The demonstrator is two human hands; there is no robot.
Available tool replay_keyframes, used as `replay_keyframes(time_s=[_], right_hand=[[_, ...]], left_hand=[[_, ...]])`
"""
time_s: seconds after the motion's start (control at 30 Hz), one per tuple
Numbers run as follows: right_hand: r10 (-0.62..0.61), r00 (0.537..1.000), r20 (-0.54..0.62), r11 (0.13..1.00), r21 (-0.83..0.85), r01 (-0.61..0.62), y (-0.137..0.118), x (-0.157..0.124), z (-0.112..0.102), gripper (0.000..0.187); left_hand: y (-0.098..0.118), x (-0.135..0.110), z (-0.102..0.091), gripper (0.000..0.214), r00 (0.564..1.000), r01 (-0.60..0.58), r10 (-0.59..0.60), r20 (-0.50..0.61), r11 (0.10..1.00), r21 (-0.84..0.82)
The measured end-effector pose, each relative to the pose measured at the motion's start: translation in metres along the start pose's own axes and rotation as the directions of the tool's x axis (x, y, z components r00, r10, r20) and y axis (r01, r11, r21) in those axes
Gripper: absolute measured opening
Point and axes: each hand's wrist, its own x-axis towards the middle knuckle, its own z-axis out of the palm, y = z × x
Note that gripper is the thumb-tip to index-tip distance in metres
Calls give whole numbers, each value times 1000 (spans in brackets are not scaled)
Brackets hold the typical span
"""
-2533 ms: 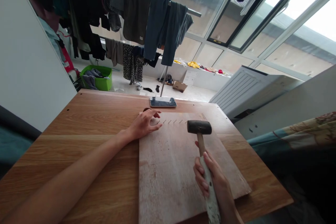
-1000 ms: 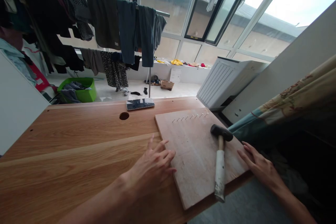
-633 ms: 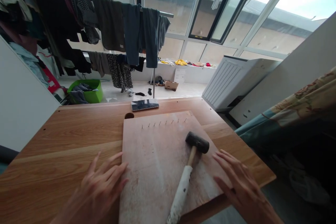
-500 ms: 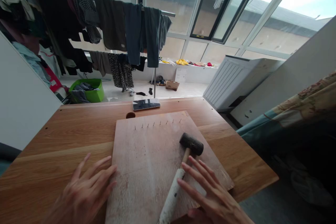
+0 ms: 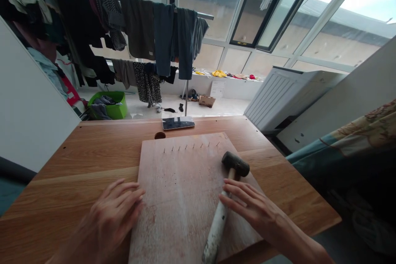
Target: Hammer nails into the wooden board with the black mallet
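A pale wooden board [image 5: 182, 189] lies on the brown table [image 5: 93, 152], with a row of several nails [image 5: 192, 147] standing along its far edge. A hammer [image 5: 227, 187] with a black head and a worn white handle lies on the board's right side. My right hand [image 5: 252, 206] rests flat, fingers spread, over the middle of the hammer handle without gripping it. My left hand [image 5: 113, 210] lies open on the table, fingertips touching the board's left edge.
A phone [image 5: 178, 123] lies face up at the table's far edge, beside a round hole [image 5: 160, 135]. Beyond stand a clothes rack [image 5: 161, 41], a green basket [image 5: 111, 105] and a white radiator [image 5: 278, 95]. Patterned fabric [image 5: 355, 140] is at the right.
The hammer was let go and laid on the board. Both hands slid and turned the board on the table. My right hand has come to rest over the hammer handle.
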Motion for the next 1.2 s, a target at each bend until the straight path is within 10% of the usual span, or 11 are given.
replay_keyframes(time_s=[0.3,0.53,1.2], right_hand=[[313,937,-155,938,203,-280,68,69,-30,27],[408,900,152,909,22,-416,136,131,-2,19],[288,923,254,954,8,-300,96,174,-9,17]], left_hand=[[-27,104,36,42,963,264,-264,49,894,-361],[-47,140,59,35,967,256,-210,147,784,-566],[-16,165,75,28,973,195,-102,208,847,-494]])
